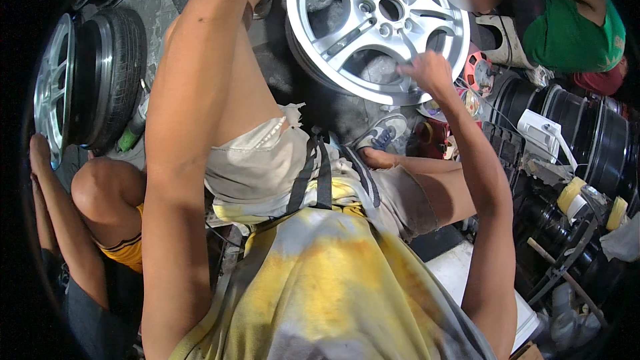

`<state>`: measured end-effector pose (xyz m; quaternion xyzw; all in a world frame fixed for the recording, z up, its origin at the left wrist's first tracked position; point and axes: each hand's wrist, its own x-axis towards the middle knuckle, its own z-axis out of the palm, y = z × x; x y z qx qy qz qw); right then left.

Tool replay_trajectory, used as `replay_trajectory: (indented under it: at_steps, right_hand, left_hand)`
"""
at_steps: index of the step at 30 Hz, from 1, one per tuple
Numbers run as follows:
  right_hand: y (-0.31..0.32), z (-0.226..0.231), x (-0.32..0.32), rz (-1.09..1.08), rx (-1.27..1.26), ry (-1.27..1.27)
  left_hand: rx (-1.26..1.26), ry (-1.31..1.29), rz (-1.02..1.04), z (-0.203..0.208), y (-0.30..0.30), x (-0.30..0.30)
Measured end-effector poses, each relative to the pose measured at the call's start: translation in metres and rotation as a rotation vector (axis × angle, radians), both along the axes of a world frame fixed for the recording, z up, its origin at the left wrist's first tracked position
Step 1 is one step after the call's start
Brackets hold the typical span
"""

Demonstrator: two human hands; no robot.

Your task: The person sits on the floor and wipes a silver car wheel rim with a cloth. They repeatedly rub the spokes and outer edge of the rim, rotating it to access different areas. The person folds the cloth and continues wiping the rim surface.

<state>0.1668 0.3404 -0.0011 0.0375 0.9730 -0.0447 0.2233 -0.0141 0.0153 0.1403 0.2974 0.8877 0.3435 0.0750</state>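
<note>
The person is sitting low over a silver alloy wheel, which is standing tilted on the dark floor up at twelve o'clock, its spokes and hub facing us. The right hand is reaching up to the wheel's lower rim at about five o'clock of the wheel, fingers curled and pressing against the metal there; whether anything is being pinched under them I cannot tell. The left arm is stretching straight up the middle of the view, and the left hand is running out past the top edge, so its state is not showing. A grey sneaker is planted just below the wheel, beside the person's bent knee, and a yellow-stained apron is covering the lap at six o'clock. Over at nine o'clock another wheel with a tyre is standing on edge, with a co-worker's hand resting near its silver face and a bare knee just beside it. At two o'clock a second person in a green shirt is crouching close behind the wheel. At three o'clock black rims are lying stacked, with rolls of tape sitting among the clutter.
</note>
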Motion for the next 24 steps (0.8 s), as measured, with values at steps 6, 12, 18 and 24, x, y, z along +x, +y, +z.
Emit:
replay_trajectory:
  at_steps: [6, 12, 18, 24]
  right_hand:
    - [0.004, 0.001, -0.014, 0.184, 0.040, 0.038]
    - [-0.070, -0.025, -0.049, 0.929, 0.025, 0.371]
    - [-0.004, 0.014, 0.045, 0.058, 0.103, 0.109]
    - [-0.011, 0.009, 0.077, -0.290, -0.371, 0.438]
  left_hand:
    - [0.032, -0.032, -0.033, -0.002, 0.022, 0.003]
    - [0.007, 0.011, -0.031, -0.010, 0.011, 0.000]
    - [-0.020, 0.008, -0.039, 0.014, 0.010, 0.012]
    - [0.018, -0.035, -0.001, 0.019, 0.007, 0.008]
